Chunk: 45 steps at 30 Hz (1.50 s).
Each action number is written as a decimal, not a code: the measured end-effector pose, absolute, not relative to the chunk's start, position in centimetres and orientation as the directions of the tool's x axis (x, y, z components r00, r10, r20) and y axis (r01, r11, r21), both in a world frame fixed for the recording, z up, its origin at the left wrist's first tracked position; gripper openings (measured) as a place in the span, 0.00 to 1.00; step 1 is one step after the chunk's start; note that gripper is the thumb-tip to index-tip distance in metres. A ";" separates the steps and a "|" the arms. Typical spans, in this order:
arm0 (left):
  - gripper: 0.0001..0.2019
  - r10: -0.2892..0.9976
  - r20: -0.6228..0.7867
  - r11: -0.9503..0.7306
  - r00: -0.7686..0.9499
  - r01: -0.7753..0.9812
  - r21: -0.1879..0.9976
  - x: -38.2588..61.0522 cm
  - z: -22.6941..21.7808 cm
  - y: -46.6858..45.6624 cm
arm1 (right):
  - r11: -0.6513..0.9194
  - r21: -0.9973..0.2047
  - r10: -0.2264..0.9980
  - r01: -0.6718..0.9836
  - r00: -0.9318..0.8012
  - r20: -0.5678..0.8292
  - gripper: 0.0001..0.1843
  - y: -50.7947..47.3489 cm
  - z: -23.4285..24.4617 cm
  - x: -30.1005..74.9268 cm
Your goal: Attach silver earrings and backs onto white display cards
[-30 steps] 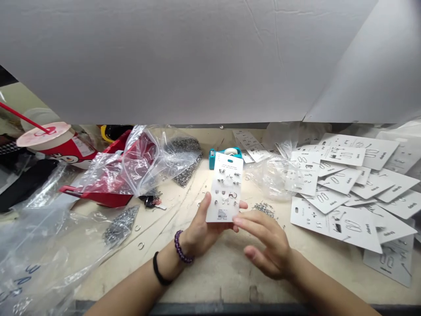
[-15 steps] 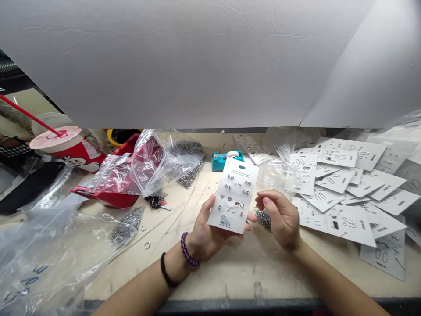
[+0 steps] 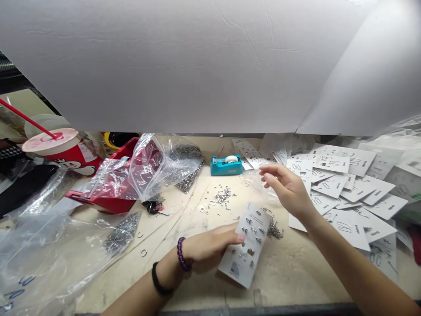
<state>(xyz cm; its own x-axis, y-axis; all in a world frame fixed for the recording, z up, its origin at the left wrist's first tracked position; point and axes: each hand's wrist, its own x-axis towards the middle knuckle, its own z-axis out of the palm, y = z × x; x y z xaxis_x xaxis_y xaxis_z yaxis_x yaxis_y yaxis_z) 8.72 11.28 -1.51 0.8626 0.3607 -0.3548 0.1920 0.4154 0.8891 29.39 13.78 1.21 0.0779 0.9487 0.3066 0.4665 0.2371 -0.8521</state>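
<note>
My left hand (image 3: 213, 243) grips a white earring card (image 3: 241, 261) by its left edge, thumb on the front. Rows of small silver earrings and studs sit on the card, which is tilted low over the table and slightly blurred. My right hand (image 3: 287, 186) is raised near the stacked cards, its fingers loosely curved and apart from the thumb, with nothing visible in them. Below it, a small heap of silver pieces (image 3: 275, 230) lies partly behind the held card. Another scatter of tiny silver pieces (image 3: 222, 196) lies in front of a teal tape dispenser (image 3: 226, 166).
Many white jewellery cards (image 3: 332, 186) overlap on the right. Clear plastic bags (image 3: 59, 259), a red dustpan-like scoop (image 3: 101, 204) and a red cup with a straw (image 3: 66, 151) crowd the left. A large white panel (image 3: 184, 66) spans the back above the table.
My left hand has lowered the card toward me and tilted it, uncovering the scattered silver pieces. My right hand has moved up and away from the card, toward the stacked cards.
</note>
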 end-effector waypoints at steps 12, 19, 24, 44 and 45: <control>0.21 0.878 0.066 -0.469 0.475 0.823 0.319 7.8 3.5 19.3 | 0.438 -0.086 0.889 0.895 -0.445 -0.106 0.30 24.0 2.4 26.3; 0.16 0.760 -0.311 -0.521 0.571 0.821 0.234 9.3 4.3 29.9 | 0.467 -0.041 0.877 0.883 -0.468 -0.109 0.23 24.6 2.0 26.3; 0.18 0.709 -0.426 -0.520 0.562 0.825 0.223 9.6 4.6 31.5 | 0.478 -0.050 0.873 0.877 -0.480 -0.088 0.29 24.3 1.7 26.5; 0.15 0.819 -0.389 -0.427 0.421 0.901 0.076 8.5 3.7 30.0 | 0.457 -0.152 0.877 0.876 -0.472 -0.084 0.35 24.2 1.4 27.1; 0.15 0.841 -0.359 -0.409 0.405 0.910 0.069 8.4 3.6 29.9 | 0.457 -0.155 0.877 0.876 -0.473 -0.084 0.36 24.2 1.4 27.1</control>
